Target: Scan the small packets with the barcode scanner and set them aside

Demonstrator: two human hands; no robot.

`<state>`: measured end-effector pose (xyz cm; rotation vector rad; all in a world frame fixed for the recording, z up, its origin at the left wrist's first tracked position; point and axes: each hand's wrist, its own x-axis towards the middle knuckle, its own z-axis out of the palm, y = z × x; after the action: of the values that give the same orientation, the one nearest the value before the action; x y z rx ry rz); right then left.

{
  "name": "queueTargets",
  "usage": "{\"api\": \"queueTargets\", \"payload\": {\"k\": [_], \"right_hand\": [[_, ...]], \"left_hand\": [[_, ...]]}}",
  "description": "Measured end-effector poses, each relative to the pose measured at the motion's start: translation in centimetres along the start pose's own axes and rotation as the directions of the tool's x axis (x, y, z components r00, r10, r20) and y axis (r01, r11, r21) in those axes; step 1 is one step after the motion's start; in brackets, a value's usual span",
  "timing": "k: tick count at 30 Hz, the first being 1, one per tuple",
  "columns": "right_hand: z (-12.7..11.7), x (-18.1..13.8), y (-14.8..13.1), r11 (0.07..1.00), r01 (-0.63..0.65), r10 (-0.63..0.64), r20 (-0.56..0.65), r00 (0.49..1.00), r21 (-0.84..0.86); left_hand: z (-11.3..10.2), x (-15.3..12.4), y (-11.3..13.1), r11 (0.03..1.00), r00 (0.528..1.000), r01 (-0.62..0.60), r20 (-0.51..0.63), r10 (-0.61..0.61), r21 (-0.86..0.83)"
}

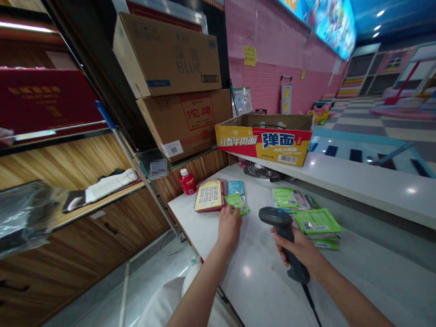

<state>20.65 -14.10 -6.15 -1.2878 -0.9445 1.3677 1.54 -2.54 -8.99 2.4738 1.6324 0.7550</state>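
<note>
The right hand (301,252) has its fingers clamped on the scanner (277,218), while the left hand (230,225) touches the green packet (237,203) lying on the bench (259,281), grip impossible to tell, so flattening that packet and tilting the scanner's head toward it seems wise.

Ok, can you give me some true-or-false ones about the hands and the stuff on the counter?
1. The right hand holds a black scanner. True.
2. The left hand is up in the air, touching nothing. False: its fingers touch a small green packet lying on the white counter.
3. The yellow and red box sits on the floor. False: it stands on the raised ledge behind the counter.
4. More green packets lie on the counter beside the scanner. True.
5. A red bottle stands at the far corner of the counter. True.
</note>
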Motion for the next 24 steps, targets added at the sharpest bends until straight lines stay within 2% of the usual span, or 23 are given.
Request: {"api": "queueTargets", "payload": {"k": [3,6,12,17,21,24], "right_hand": [[0.0,0.1,0.4,0.999,-0.015,0.014,0.023,1.0,0.037],[-0.3,0.3,0.8,0.998,-0.012,0.011,0.007,1.0,0.062],[-0.6,0.7,1.3,0.998,-0.016,0.018,-0.036,0.999,0.061],[-0.3,0.8,1.0,0.999,-0.015,0.013,-0.067,0.998,-0.031],[-0.3,0.9,0.5,0.996,-0.014,0.006,-0.092,0.996,-0.087],[-1.0,1.0,-0.3,0.995,-0.015,0.004,-0.114,0.993,-0.098]], "left_hand": [[0.3,1.6,0.5,0.99,0.993,-0.091,0.09,0.082,0.104],[0.7,2.4,0.2,0.988,0.987,-0.119,0.116,0.107,0.098],[1.3,1.6,-0.8,0.992,0.997,-0.072,0.033,0.069,0.103],[1.3,1.5,-0.7,0.994,0.998,-0.065,0.01,0.064,0.087],[1.0,1.5,-0.2,0.991,0.997,-0.076,-0.014,0.078,0.108],[1.1,1.8,1.0,0.991,0.991,-0.13,-0.014,0.13,0.042]]}}
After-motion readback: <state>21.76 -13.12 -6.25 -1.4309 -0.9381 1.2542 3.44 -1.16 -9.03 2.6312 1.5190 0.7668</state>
